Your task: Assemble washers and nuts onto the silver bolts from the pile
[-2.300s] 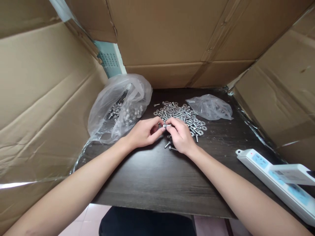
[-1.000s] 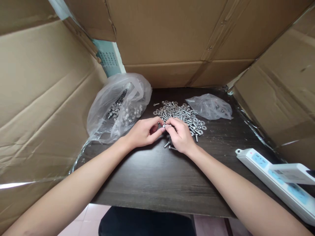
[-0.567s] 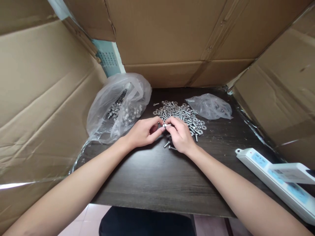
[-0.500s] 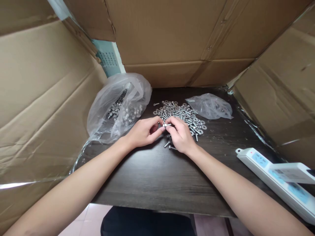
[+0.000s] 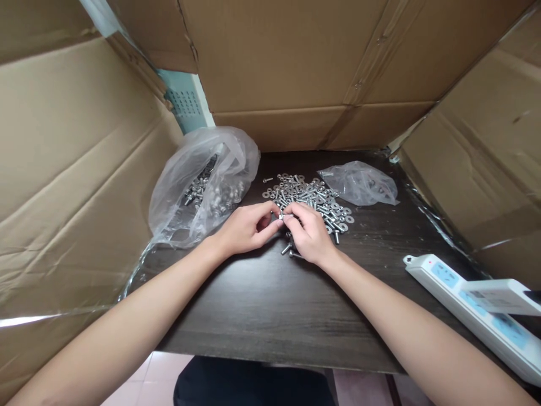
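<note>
A small silver bolt [image 5: 281,216] is pinched between my two hands, just in front of the hardware pile. My left hand [image 5: 250,228] is closed in a thumb-and-finger pinch at the bolt's left end. From the right, the fingertips of my right hand [image 5: 310,234] close round its other end and hide most of the shank. Whether a nut or washer sits on it is too small to tell. Behind the hands spreads a pile of loose bolts, nuts and flat washers [image 5: 313,194]. Two bolts [image 5: 288,248] lie close beside my right hand.
A clear plastic bag [image 5: 169,180] with many metal fasteners stands at the left. A smaller plastic bag [image 5: 359,181] lies behind the pile at the right. A white power strip [image 5: 456,307] with a plug lies at the right edge. Cardboard walls [image 5: 296,62] surround the dark table [image 5: 270,316].
My right fingers have closed further over the bolt's shank, which showed more before. Both hands stay in nearly the same place.
</note>
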{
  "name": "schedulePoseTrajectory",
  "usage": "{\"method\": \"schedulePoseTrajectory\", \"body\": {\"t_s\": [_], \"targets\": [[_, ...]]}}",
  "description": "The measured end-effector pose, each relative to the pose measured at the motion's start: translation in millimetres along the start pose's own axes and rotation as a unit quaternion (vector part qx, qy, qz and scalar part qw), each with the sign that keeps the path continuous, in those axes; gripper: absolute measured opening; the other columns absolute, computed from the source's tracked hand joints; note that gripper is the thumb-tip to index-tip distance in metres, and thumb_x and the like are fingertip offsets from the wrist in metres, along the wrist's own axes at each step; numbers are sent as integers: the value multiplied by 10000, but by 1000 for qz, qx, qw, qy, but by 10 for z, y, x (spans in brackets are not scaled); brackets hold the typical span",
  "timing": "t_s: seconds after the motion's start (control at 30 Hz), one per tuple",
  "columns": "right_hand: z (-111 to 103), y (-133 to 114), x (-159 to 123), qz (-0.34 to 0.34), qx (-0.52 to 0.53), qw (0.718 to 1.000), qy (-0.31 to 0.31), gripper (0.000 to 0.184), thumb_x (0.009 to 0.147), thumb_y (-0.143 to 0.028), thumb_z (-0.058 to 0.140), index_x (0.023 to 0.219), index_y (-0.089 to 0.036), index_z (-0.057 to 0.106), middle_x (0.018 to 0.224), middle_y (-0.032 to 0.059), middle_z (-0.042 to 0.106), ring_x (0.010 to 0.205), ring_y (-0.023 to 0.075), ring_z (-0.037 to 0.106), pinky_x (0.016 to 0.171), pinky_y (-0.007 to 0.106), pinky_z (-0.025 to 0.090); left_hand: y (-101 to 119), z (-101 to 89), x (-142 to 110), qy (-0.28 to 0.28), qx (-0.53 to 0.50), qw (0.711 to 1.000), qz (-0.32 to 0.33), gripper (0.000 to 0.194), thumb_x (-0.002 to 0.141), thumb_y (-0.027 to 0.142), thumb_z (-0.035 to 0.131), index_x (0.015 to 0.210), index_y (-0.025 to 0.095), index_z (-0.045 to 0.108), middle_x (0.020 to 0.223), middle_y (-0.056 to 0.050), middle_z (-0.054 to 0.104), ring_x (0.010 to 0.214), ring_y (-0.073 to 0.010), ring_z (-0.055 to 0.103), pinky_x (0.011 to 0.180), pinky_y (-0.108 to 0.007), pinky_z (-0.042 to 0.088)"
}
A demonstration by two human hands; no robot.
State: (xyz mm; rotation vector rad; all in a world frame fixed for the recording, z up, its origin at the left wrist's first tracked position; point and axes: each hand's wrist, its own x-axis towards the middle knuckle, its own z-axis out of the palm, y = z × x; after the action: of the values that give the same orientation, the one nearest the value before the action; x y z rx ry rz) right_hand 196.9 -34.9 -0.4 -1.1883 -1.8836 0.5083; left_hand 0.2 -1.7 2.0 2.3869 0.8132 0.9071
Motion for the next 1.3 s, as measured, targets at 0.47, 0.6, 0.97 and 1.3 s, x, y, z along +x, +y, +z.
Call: {"method": "schedulePoseTrajectory", "body": {"t_s": [0.47, 0.6, 0.97, 1.3], "targets": [[0, 5, -1, 0, 11, 1000, 1, 162, 964, -265, 454, 832, -219, 536, 835, 38, 639, 838, 233, 574, 781, 374, 380, 1, 0, -2, 5, -1, 1000, 0, 168, 1009, 342, 581, 1014, 177, 615, 694, 45, 563, 593, -104, 507, 601, -231, 395], [0, 6, -5, -3, 16, 1000, 12, 92, 925, -239, 476, 864, -219, 542, 859, 38, 642, 841, 234, 580, 774, 370, 393, 1, 0, -2, 5, 0, 1000, -2, 167, 1007, 341, 587, 1022, 178, 621, 698, 44, 569, 593, -104, 508, 600, -230, 393], [11, 21, -6, -11, 6, 1000, 18, 134, 947, -255, 472, 827, -222, 524, 817, 36, 632, 804, 228, 572, 751, 370, 395, 6, 0, -2, 4, 1, 1000, 5, 165, 1004, 335, 593, 1019, 173, 623, 685, 54, 546, 589, -96, 493, 599, -226, 389], [6, 11, -2, -4, 11, 1000, 8, 180, 975, -280, 460, 812, -225, 514, 805, 34, 626, 809, 229, 569, 757, 373, 386, -2, 1, -3, 1, 0, 1000, 1, 168, 1004, 341, 589, 1029, 179, 624, 680, 53, 548, 583, -103, 496, 598, -233, 391]]}}
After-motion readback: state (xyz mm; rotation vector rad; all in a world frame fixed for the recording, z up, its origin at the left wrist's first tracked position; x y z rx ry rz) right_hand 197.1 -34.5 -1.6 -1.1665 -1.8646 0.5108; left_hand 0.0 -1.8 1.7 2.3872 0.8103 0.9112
